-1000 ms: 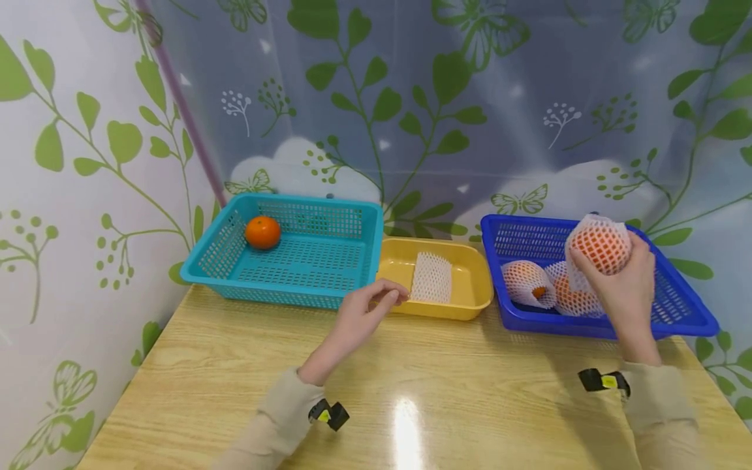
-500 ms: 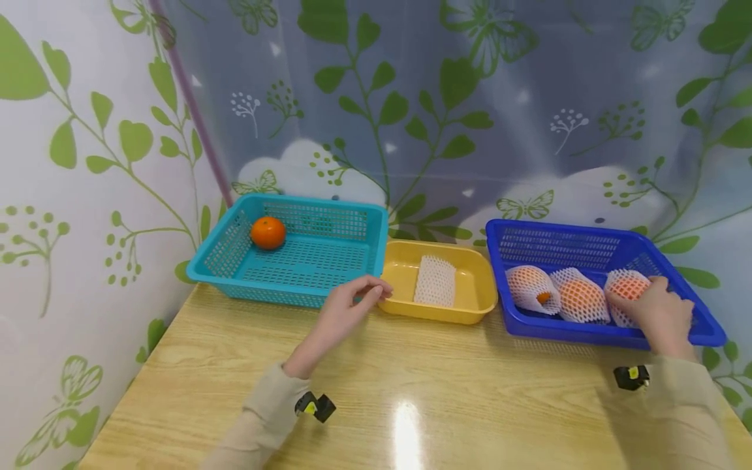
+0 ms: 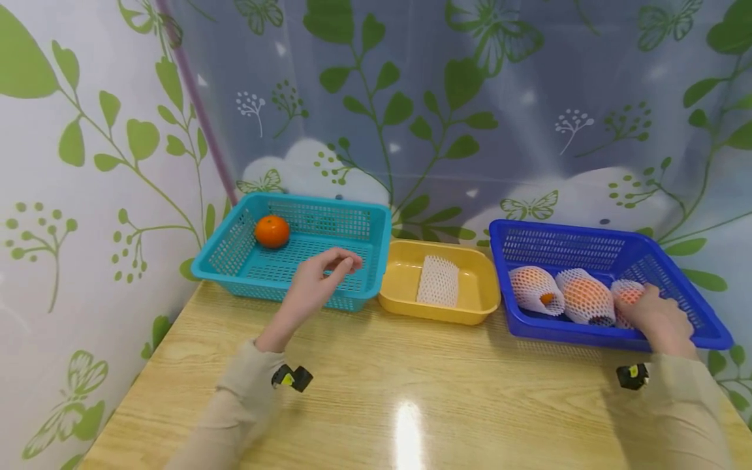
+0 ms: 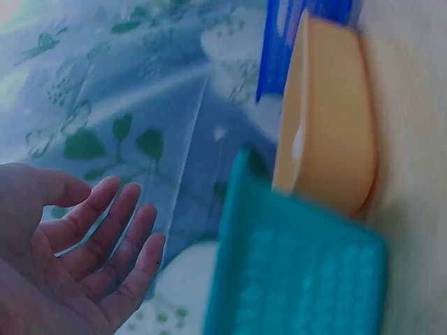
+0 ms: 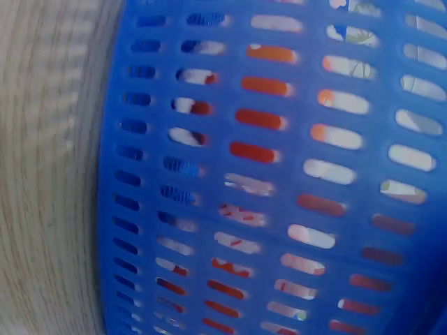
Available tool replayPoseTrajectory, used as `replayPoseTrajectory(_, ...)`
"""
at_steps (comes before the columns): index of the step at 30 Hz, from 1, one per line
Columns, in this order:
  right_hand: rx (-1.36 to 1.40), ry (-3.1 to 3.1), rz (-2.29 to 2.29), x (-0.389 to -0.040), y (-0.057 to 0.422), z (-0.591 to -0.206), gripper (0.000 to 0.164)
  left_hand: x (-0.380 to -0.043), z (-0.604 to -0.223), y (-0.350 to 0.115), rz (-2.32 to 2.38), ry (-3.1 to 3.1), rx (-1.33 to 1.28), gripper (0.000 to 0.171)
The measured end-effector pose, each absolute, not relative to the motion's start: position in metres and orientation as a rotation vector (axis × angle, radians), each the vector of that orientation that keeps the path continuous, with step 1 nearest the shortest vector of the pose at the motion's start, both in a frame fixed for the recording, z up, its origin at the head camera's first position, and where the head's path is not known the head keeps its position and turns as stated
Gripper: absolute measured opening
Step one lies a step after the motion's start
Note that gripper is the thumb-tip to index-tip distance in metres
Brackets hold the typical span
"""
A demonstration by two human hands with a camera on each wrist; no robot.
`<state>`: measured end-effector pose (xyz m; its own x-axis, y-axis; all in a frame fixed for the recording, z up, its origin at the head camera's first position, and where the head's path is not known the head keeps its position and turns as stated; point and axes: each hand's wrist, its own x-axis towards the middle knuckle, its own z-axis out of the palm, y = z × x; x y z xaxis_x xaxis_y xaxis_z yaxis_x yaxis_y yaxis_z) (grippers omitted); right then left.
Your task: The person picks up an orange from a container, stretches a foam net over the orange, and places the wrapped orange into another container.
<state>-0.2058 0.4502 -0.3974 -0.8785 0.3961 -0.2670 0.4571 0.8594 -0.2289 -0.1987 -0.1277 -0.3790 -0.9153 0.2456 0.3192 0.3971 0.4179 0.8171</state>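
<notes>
My right hand (image 3: 660,320) is inside the blue basket (image 3: 558,238), gripping the rightmost orange (image 3: 626,295) in its white foam net. Part of that orange is hidden by the hand. Beside it lie two more net-wrapped oranges (image 3: 586,297). In the right wrist view, the basket's slotted wall (image 5: 279,181) blocks sight of the hand. My left hand (image 3: 314,281) hovers over the front of the teal basket (image 3: 235,281), its fingers loosely bent around nothing. A bare orange (image 3: 272,232) sits in that basket's back left corner.
Between the two baskets stands a yellow tray (image 3: 399,281) with a flat, vacant foam net (image 3: 438,282) in it. All three containers line the back of the wooden table (image 3: 440,391), against a patterned curtain (image 3: 423,130).
My right hand has lowered the netted orange from above the blue basket into its right part and still grips it. My left hand has moved left and up, over the teal basket.
</notes>
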Motion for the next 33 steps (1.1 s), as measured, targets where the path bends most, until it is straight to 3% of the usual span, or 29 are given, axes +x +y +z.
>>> replayPoseTrajectory(9, 0.643, 3.084, -0.451, -0.196, 0.438, -0.395, 0.089, -0.242, -0.347, -0.176, -1.13, -2.608, -0.427, 0.026)
replayPoseTrajectory(15, 0.455, 3.357, -0.481, -0.19, 0.402, -0.39, 0.065, -0.277, -0.33, -0.198, -0.796, -2.673, -0.389, 0.025)
replayPoseTrajectory(24, -0.112, 3.732, -0.686, -0.181, 0.329, -0.398, 0.03, -0.319, -0.322, -0.219, -0.473, -2.831, -0.348, 0.023)
replayPoseTrajectory(33, -0.536, 3.755, -0.906, -0.169, 0.277, -0.406, 0.022, -0.348, -0.326, -0.235, -0.276, -3.002, -0.272, 0.026)
